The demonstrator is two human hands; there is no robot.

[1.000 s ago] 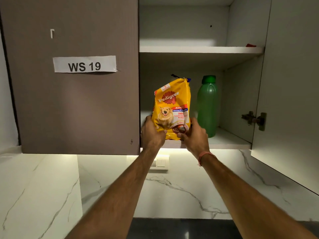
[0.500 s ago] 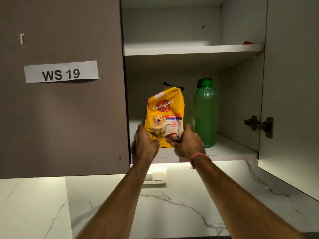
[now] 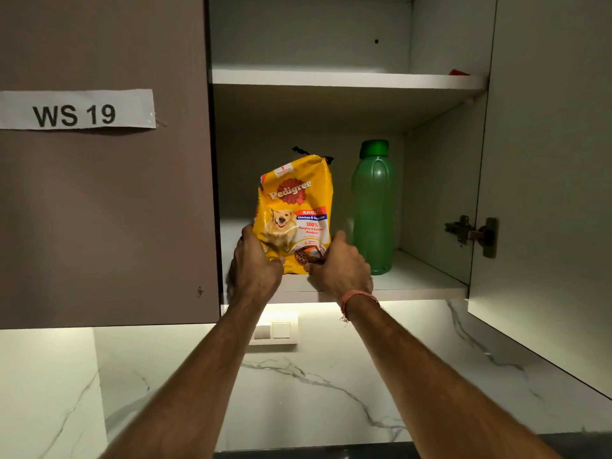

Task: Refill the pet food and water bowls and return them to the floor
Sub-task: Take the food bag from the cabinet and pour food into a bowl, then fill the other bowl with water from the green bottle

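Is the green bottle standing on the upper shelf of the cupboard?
No, the green bottle stands upright on the lower shelf, right of the food bag.

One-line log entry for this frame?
left hand: gripping yellow dog-food bag | right hand: gripping it | green plastic bottle: upright beside it

Dim overall. Main source: warm strip light under the cabinet's bottom shelf [image 3: 414,289], glaring on the marble backsplash [image 3: 331,376] just below it. Cabinet interior shadowed under the upper shelf [image 3: 347,79]. Slight motion blur on the left hand [image 3: 255,266]. Wide-angle bowing at the open door [image 3: 546,193], right edge. Label [image 3: 76,109] sharp.
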